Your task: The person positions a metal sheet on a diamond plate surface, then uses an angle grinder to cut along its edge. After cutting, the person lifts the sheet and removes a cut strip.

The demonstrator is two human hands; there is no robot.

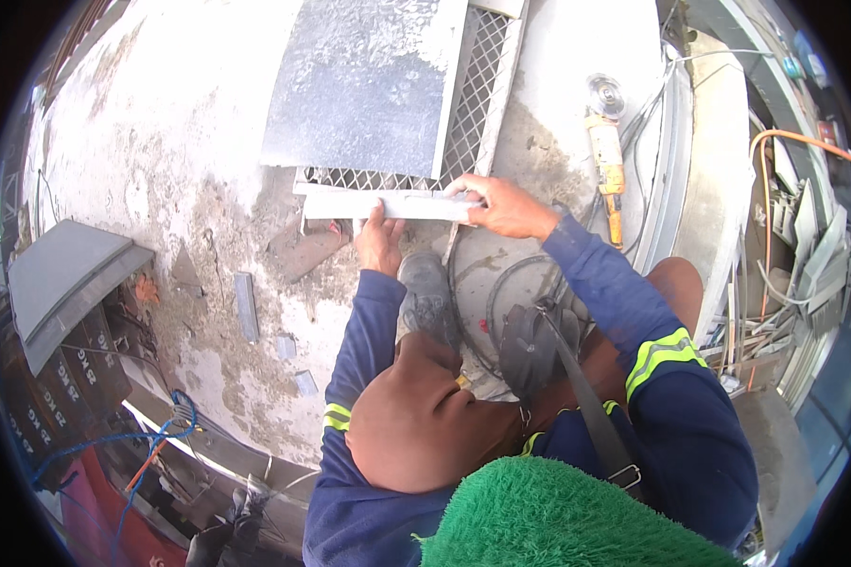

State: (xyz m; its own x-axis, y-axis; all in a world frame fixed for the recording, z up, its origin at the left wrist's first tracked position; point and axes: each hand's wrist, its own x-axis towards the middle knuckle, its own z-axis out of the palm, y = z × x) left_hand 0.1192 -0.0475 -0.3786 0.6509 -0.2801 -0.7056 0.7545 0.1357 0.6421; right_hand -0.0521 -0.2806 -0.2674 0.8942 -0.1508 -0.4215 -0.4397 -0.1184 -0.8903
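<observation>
A pale grey metal strip (402,205) lies across the near end of a mesh-filled metal frame (483,90). My left hand (378,244) pinches its near edge, thumb on top and fingers partly below. Around its right end my right hand (512,208) is closed, the fingertips on the upper face. Whether the strip is joined to the frame cannot be seen. A dull, scuffed metal sheet (364,85) covers most of the mesh just beyond my hands.
A yellow angle grinder (607,156) lies to the right, with a dark cable (494,293) curling near my boots. Small metal offcuts (246,307) are on the stained concrete at left. Scrap pieces (804,255) pile up far right. A grey panel (66,283) rests on stacked boxes far left.
</observation>
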